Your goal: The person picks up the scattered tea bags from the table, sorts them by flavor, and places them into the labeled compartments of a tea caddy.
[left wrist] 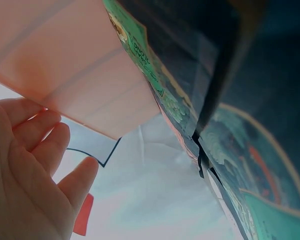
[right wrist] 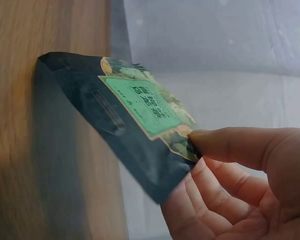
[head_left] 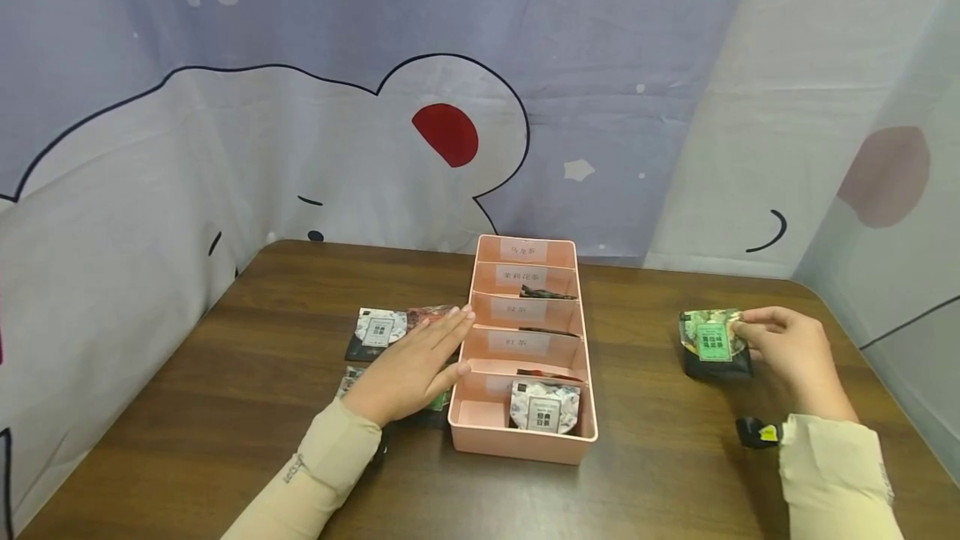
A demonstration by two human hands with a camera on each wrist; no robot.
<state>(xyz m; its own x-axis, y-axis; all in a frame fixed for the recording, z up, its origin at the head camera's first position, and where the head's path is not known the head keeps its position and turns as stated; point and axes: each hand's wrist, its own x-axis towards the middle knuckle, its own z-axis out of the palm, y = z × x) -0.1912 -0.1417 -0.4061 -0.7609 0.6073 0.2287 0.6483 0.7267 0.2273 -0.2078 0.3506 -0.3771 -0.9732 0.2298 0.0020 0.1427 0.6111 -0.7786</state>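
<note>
While in right fingers (right wrist: 210, 187), packet (right wrist: 125, 117) aslant.

A pale cream, long fabric left sleeve (head_left: 330, 457) is marked near the cuff with small dark lettering (head_left: 293, 470). A matching cream fabric right sleeve (head_left: 836, 477) is worn, ended at the wrist. Beside its cuff, a small black device (head_left: 748, 432) is seen, marked with a bright yellow patch (head_left: 768, 433). The left hand (head_left: 408, 369) and right hand (head_left: 795, 352) are left bare.
</note>
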